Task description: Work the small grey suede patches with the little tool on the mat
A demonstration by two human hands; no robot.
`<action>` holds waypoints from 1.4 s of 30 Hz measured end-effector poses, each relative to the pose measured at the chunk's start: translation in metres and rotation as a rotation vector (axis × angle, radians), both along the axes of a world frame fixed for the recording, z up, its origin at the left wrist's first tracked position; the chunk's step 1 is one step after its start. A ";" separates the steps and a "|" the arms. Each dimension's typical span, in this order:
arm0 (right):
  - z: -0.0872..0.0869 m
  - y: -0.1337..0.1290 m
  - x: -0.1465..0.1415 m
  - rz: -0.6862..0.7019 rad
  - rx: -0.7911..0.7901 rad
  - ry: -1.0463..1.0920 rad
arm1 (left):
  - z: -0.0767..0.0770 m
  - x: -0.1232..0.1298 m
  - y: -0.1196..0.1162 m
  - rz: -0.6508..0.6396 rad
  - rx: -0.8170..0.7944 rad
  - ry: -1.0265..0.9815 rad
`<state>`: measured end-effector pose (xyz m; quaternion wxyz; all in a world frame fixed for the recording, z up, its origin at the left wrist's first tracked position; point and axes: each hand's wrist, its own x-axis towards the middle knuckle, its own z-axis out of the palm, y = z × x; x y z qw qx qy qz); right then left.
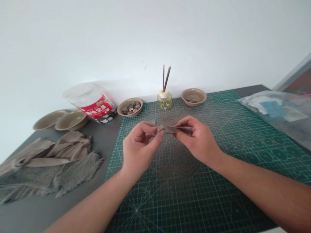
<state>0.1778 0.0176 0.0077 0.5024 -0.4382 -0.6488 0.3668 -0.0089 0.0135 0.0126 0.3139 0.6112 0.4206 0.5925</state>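
Grey-brown square sheet (170, 121): thin, with a dark line drawing on it, held in the air between both hands, above the mat.
Left hand (139, 147): fingertips pinched on a small tan scrap (160, 128) at the sheet's left edge.
Right hand (197, 139): thumb and fingers pressed together on the sheet's lower right corner.
Below: green gridded cutting mat (228, 181).
Ahead: glass reed diffuser (164, 102) with two dark reeds, between a tan bowl of dark chunks (130, 113) and a second tan bowl (199, 94).
Left: clear red-labelled plastic tub (97, 108), two stacked tan bowls (71, 120), crumpled grey-brown cloth (48, 158).
Right: clear plastic bag (274, 110).
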 end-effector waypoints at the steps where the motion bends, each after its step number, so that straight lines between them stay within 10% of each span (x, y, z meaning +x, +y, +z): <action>1: 0.002 0.001 0.001 0.022 -0.069 0.077 | 0.001 0.000 0.001 -0.020 0.001 -0.010; 15: 0.003 0.009 0.011 0.374 -0.276 0.603 | -0.006 -0.005 0.013 -0.299 -0.285 -0.172; 32: 0.014 0.004 0.015 0.166 0.152 -0.130 | -0.001 -0.005 0.009 -0.348 -0.376 -0.049; 42: 0.012 0.003 0.017 0.197 0.235 -0.211 | 0.002 -0.006 0.008 -0.338 -0.364 0.016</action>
